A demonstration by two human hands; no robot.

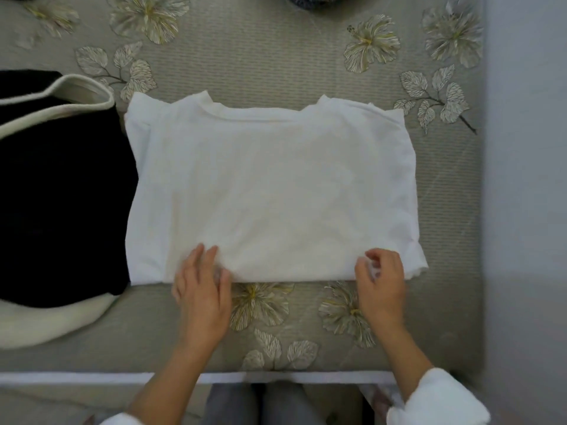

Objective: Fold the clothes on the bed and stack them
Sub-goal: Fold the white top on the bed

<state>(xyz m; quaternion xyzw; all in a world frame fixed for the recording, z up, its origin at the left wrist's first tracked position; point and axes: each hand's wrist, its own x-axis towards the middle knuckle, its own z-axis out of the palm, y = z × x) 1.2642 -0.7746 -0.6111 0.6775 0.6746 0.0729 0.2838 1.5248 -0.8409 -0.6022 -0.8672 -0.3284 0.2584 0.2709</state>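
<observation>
A white T-shirt [270, 185] lies folded into a wide rectangle in the middle of the bed [260, 65], collar toward the far side. My left hand [202, 292] rests at its near edge on the left, fingers spread and lying on the cloth. At the near right edge, my right hand [382, 280] has its fingers curled and pinches the hem. To the left of the shirt lies a black garment with cream trim [61, 191], flat and touching the shirt's left side.
The bedspread is grey-green with embroidered flowers and leaves. A dark grey garment [310, 0] peeks in at the top edge. The bed's right edge meets a pale wall [527, 179]. A white bed rail [92, 378] runs along the near side.
</observation>
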